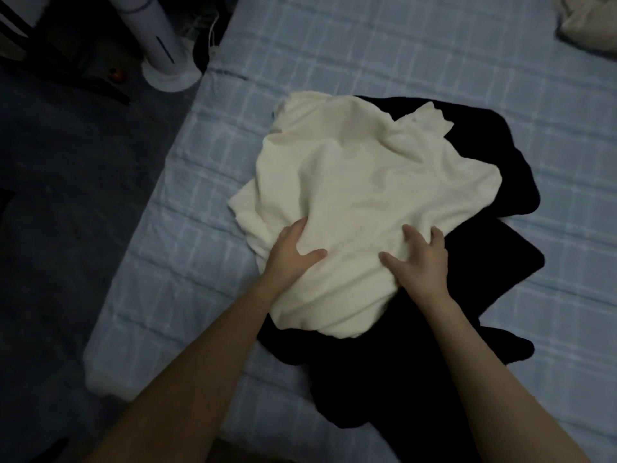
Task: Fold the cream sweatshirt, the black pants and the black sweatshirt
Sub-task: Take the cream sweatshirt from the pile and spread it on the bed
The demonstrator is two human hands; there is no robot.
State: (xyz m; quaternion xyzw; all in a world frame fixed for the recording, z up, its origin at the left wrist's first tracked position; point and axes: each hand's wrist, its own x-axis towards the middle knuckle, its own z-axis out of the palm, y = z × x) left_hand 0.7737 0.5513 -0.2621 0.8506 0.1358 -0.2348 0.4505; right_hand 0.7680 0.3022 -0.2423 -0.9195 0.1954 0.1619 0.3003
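Note:
A rumpled cream sweatshirt (360,195) lies in the middle of the bed, on top of black clothing (450,289) that spreads out below and to its right. I cannot tell the black pants from the black sweatshirt in that dark heap. My left hand (293,252) lies on the sweatshirt's near left part, fingers curled into the cloth with the fingertips hidden. My right hand (420,259) presses on the near right part with its fingers spread and bent.
The bed (400,55) has a pale blue checked cover; its left edge drops to a dark floor. A white tower fan (167,51) stands on the floor at the upper left. Another pale cloth bundle (591,25) lies at the bed's far right corner.

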